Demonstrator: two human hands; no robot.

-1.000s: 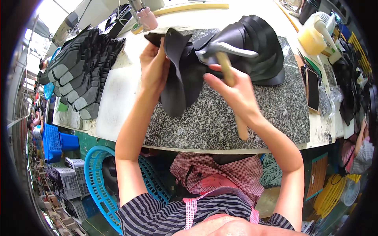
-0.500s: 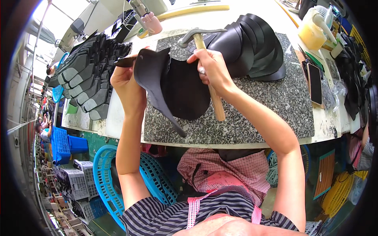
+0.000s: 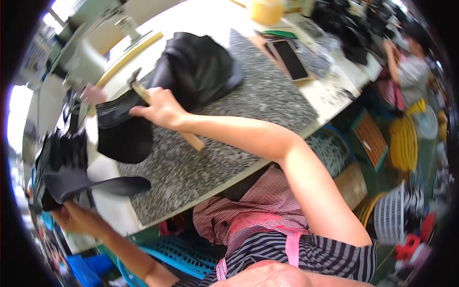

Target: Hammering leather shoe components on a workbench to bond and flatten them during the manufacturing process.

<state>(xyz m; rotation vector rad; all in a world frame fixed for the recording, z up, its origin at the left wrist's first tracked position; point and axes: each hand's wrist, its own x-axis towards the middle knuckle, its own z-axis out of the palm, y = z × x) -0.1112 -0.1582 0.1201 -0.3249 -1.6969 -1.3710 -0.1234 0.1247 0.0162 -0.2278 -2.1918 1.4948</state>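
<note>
My right hand is wrapped around a hammer with a pale wooden handle and a metal head. The hammer is above the granite slab, beside a flat black leather-like piece with a rounded edge. Off the slab's left side, my left hand grips a curved black leather-like piece from below. That piece is beside a pile of black pieces on the left of the table. Behind my right hand, a stack of overlapping black pieces rests on the slab.
A phone and a yellowish container are on the far right of the white table. Another person sits beyond the table's right end. Under the near edge are a blue basket and a bin of pale strips.
The whole view has swung and tilted. My left hand has moved from above the slab to the pile at the left, carrying a black piece. My right hand still grips the hammer.
</note>
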